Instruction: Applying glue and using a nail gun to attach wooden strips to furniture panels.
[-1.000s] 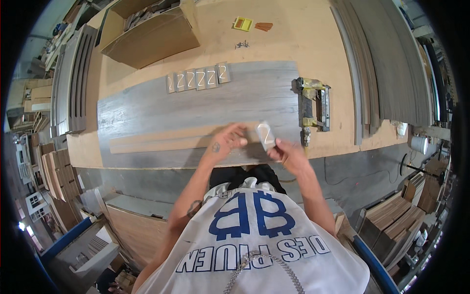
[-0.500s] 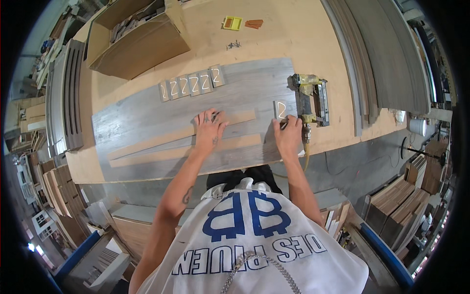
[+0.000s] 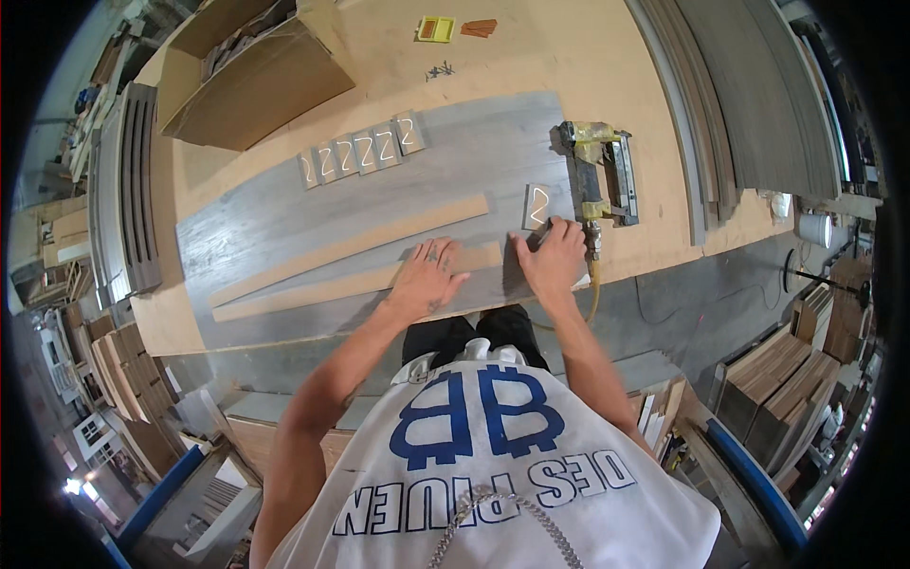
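Observation:
My left hand point(image 3: 427, 275) lies over the right part of the nearer tan-edged strip point(image 3: 322, 300), thumb held out to the side and nothing gripped. A second, similar strip point(image 3: 370, 237) runs behind it, the two closest together at their left ends. Spread fingers mark my right hand point(image 3: 554, 261), which rests at the near end of a small grey block point(image 3: 536, 207) bearing a white mark. Whether its fingertips touch the block is hard to see. Beneath everything is a grey wood-look panel point(image 3: 256, 228). Farther back, several marked grey blocks point(image 3: 362, 152) stand in a row.
Right of the panel lies a nail gun point(image 3: 607, 175) with a yellow hose point(image 3: 595, 280). A cardboard box point(image 3: 256, 100) with offcuts stands back left. Beyond the panel are a yellow case point(image 3: 436, 29), brown strips point(image 3: 479, 28) and small dark fasteners point(image 3: 440, 71). Long boards point(image 3: 758, 95) are stacked at right.
My left hand has come off the farther strip and moved nearer and to the right, onto the nearer one. My right hand has shifted slightly, its thumb farther from the fingers.

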Demonstrator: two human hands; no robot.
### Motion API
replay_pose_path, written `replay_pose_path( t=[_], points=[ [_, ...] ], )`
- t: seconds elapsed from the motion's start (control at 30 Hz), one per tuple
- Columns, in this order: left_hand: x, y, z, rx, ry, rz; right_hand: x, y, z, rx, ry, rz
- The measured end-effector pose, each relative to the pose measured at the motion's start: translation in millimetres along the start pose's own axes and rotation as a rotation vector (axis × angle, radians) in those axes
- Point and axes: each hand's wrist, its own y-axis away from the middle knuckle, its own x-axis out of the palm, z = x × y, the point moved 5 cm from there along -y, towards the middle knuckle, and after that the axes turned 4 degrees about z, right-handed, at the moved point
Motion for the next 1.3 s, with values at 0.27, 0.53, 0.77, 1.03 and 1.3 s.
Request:
replay_pose_path(
  t=[0.27,0.53,0.77,1.03,1.3],
  points=[
    [-30,8,-13,0.046,0.078,-0.042,6,32,-29,-0.228,-0.097,0.028],
    [-10,0,-12,0.016,0.19,-0.044,10,7,7,-0.555,-0.22,0.36],
    [-4,-8,-6,-0.016,0.179,-0.08,9,-1,11,-0.615,-0.236,0.407],
    [-3,-13,-12,-0.018,0.23,-0.086,15,-3,4,-0.621,-0.265,0.398],
    [-6,-15,-14,-0.032,0.253,-0.088,9,-5,9,-0.612,-0.248,0.442]
  ],
)
